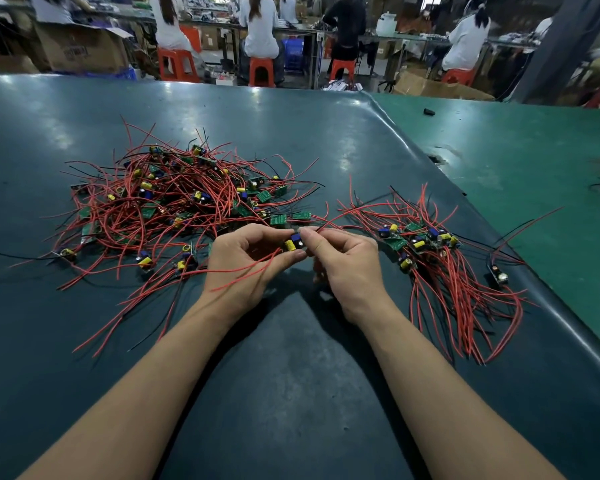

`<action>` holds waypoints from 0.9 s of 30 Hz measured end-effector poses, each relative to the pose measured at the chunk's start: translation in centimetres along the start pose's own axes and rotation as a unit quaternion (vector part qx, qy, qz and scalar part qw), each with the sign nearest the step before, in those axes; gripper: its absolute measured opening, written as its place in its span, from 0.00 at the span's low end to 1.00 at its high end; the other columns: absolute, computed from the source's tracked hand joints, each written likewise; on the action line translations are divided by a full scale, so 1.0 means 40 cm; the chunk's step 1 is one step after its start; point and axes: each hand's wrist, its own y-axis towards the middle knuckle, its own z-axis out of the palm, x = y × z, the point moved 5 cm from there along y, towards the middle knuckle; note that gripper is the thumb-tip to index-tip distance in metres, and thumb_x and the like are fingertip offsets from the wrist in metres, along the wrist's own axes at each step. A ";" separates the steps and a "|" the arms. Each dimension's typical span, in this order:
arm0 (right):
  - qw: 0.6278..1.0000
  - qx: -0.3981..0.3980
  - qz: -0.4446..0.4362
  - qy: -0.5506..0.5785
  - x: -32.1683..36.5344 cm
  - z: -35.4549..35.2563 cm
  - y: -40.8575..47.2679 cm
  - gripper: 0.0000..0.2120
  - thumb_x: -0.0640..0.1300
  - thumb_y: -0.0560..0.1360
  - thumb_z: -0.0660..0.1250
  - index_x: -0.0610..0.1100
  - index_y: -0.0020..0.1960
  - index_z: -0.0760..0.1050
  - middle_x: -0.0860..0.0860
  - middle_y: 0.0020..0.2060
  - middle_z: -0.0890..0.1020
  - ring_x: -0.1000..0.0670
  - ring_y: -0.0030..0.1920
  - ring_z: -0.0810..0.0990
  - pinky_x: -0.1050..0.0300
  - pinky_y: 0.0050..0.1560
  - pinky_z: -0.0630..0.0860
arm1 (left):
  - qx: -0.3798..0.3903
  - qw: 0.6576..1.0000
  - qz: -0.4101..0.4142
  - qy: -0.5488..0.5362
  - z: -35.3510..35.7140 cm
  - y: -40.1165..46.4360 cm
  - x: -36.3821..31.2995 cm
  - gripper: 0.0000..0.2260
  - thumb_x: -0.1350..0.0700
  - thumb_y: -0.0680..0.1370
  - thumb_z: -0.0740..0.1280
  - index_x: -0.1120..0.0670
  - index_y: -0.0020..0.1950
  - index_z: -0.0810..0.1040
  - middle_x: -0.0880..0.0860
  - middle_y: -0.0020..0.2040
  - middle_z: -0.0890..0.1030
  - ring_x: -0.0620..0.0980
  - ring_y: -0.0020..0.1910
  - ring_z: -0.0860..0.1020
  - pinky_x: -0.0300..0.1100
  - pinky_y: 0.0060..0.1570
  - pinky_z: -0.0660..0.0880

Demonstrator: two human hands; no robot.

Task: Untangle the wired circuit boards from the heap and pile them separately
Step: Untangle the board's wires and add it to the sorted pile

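A tangled heap (184, 202) of small green circuit boards with red and black wires lies on the dark table at the left. A smaller, tidier pile (433, 251) of boards with their wires trailing toward me lies at the right. Between the two, my left hand (246, 261) and my right hand (343, 261) both pinch one circuit board (294, 242) with a yellow and a blue component, held just above the table. Its red wires run under my left hand and up to the right.
The dark green table (291, 375) ends in a raised edge at the right, beside a lighter green table (534, 161). A lone board (498, 273) lies near that edge. Several people sit on orange stools at benches far behind.
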 end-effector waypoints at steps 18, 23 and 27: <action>0.948 -0.281 -0.010 0.146 -0.010 -0.127 0.031 0.14 0.43 0.80 0.66 0.42 0.37 0.81 0.51 0.25 0.73 0.57 0.19 0.65 0.64 0.20 0.62 | -0.026 0.998 -0.040 -0.042 -0.017 -0.004 0.013 0.10 0.59 0.68 0.79 0.57 0.47 0.85 0.49 0.40 0.86 0.42 0.37 0.82 0.36 0.43 0.79; 0.916 -0.322 0.035 0.235 -0.018 -0.154 0.036 0.16 0.42 0.82 0.62 0.39 0.37 0.77 0.53 0.22 0.71 0.57 0.19 0.64 0.66 0.20 0.61 | -0.099 0.995 -0.020 -0.012 -0.036 -0.003 0.010 0.07 0.60 0.71 0.77 0.54 0.46 0.83 0.45 0.37 0.84 0.40 0.36 0.81 0.32 0.40 0.76; 0.944 -0.312 -0.053 0.092 0.022 -0.147 0.021 0.10 0.44 0.81 0.62 0.44 0.42 0.76 0.53 0.27 0.75 0.53 0.24 0.71 0.60 0.25 0.68 | -0.181 0.982 0.040 0.026 -0.060 -0.008 -0.005 0.09 0.58 0.72 0.76 0.52 0.47 0.78 0.42 0.39 0.82 0.37 0.38 0.80 0.31 0.42 0.76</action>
